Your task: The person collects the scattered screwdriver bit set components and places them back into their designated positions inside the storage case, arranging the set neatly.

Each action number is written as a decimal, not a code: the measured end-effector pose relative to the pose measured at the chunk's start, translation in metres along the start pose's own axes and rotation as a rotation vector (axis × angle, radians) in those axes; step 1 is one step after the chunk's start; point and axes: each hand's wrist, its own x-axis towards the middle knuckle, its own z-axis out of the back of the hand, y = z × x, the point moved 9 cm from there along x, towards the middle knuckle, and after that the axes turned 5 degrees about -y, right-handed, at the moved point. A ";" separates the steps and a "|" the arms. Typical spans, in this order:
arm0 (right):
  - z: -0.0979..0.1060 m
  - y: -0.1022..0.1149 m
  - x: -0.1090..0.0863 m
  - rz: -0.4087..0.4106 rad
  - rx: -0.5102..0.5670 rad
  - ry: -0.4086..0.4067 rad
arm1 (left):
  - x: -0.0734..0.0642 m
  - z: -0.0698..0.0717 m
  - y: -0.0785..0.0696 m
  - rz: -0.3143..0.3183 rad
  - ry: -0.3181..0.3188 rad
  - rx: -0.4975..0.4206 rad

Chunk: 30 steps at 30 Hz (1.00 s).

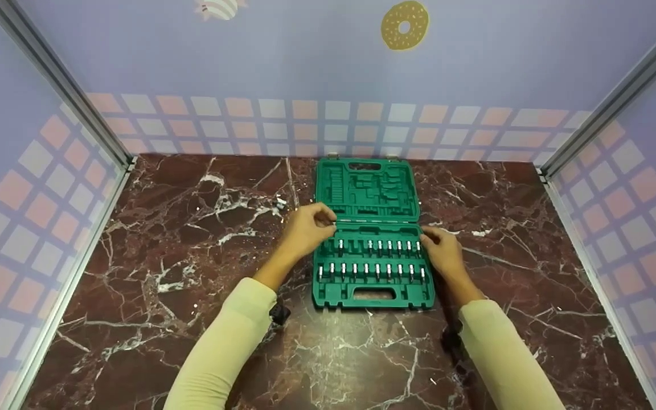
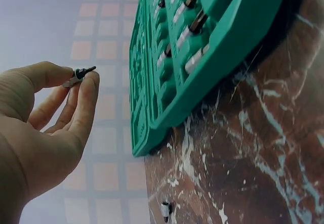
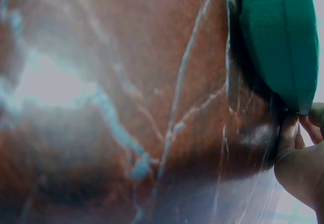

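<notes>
A green plastic tool case (image 1: 373, 294) lies unfolded on the tabletop, its lid leaning back from the hinge. Two rows of silver bit sockets (image 1: 389, 270) with dark tips stand in its base. Bare slots (image 1: 355, 246) show in the upper row. Thumb and fingertips of my left hand (image 1: 307, 230) pinch a bit socket (image 2: 78, 76) with a slim dark tip, above the upper row's left end. My right hand (image 1: 443, 250) grips the case's right edge near the hinge; the right wrist view shows thumb and fingers at its green corner (image 3: 283, 47).
One loose bit socket (image 2: 165, 211) lies on the marble-patterned tabletop (image 1: 180, 239), left of the case. Tiled-pattern panels (image 1: 296, 122) enclose the back and both sides. The case's lid (image 1: 370, 188) stands close to the back panel.
</notes>
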 end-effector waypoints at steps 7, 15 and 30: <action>0.000 -0.004 0.003 -0.028 0.010 0.007 | -0.001 -0.026 -0.007 -0.048 0.081 0.043; -0.001 -0.006 0.003 -0.041 0.010 0.015 | -0.001 -0.055 -0.008 -0.080 0.177 0.104; -0.004 -0.005 0.001 -0.051 0.010 0.048 | 0.001 -0.085 -0.007 -0.116 0.248 0.215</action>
